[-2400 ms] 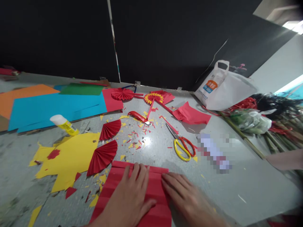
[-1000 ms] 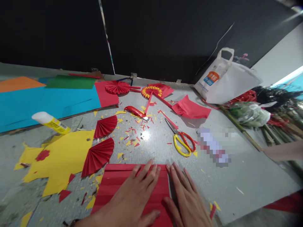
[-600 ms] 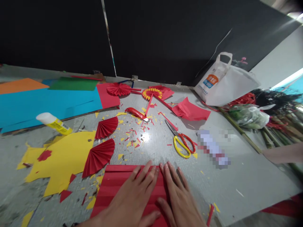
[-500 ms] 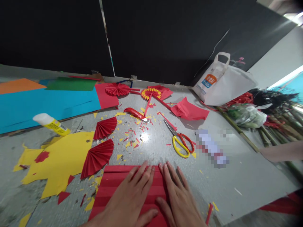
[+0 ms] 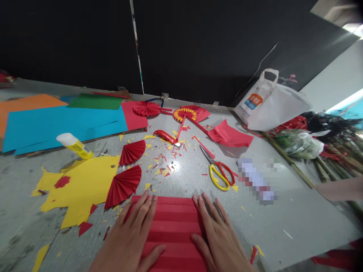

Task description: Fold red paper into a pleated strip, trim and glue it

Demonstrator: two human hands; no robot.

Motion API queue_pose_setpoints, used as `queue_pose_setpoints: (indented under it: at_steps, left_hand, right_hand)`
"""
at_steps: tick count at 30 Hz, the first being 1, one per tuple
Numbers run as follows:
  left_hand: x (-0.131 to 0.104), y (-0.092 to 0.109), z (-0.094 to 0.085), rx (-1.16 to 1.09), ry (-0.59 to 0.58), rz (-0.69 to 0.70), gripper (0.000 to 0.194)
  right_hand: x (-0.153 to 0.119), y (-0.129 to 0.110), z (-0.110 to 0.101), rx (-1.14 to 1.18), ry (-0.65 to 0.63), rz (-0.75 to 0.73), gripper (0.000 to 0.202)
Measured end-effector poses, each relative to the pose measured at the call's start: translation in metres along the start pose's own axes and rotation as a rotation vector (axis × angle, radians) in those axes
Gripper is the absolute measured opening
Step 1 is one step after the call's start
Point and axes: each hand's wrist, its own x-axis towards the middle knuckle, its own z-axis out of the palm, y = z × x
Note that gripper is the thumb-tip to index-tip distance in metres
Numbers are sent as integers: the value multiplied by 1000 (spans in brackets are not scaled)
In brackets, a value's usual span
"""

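Observation:
A red sheet with crosswise pleat creases (image 5: 172, 226) lies in front of me at the bottom centre. On its left part rests my left hand (image 5: 130, 230), palm down, fingers stretched out towards its far edge. My right hand (image 5: 217, 230) lies flat along the sheet's right edge, its thumb apart from the fingers. Neither hand grips anything. Two pleated red fans (image 5: 132, 152) sit just beyond my left hand, beside a yellow cut-out (image 5: 85, 185). Scissors with yellow and red handles (image 5: 218, 172) lie beyond my right hand.
A glue stick (image 5: 75, 146) touches the yellow paper. Farther back are a red cutter (image 5: 167, 138), a yellow-edged rosette (image 5: 185, 114) and blue card (image 5: 68, 124). Paper scraps are scattered around. At the right stand a white bag (image 5: 272, 100) and plant stems; a person's arm reaches in.
My left hand has slid left across the red sheet, baring its middle. My right hand stays at the right edge. The view has shifted slightly.

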Motion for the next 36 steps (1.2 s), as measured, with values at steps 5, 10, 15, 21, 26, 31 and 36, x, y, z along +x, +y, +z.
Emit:
queue_pose_setpoints:
  at_steps: [5,10,15,21,26,31,36]
  left_hand:
    - [-10,-7,-3,67,-13,-76,96]
    - [-15,-7,-3,92,-20,-98,89]
    - [-8,1,-2,66,-31,-107,76]
    - [4,12,5,69,-7,-94,76]
    - [5,11,7,46,11,-100,76]
    - [2,8,5,14,26,-87,72]
    - [27,-9,-1,-145,-89,-69,37]
  right_hand:
    - [-1,3,0,1,5,-2,98]
    - [-2,4,5,-5,14,-13,95]
    - [-8,25,11,-1,17,54,90]
    - [-11,58,9,10,-16,47,85]
    - [-10,63,3,5,-7,26,81]
    - [15,63,-16,54,-13,-84,49]
    - [59,49,-25,248,-111,-175,25]
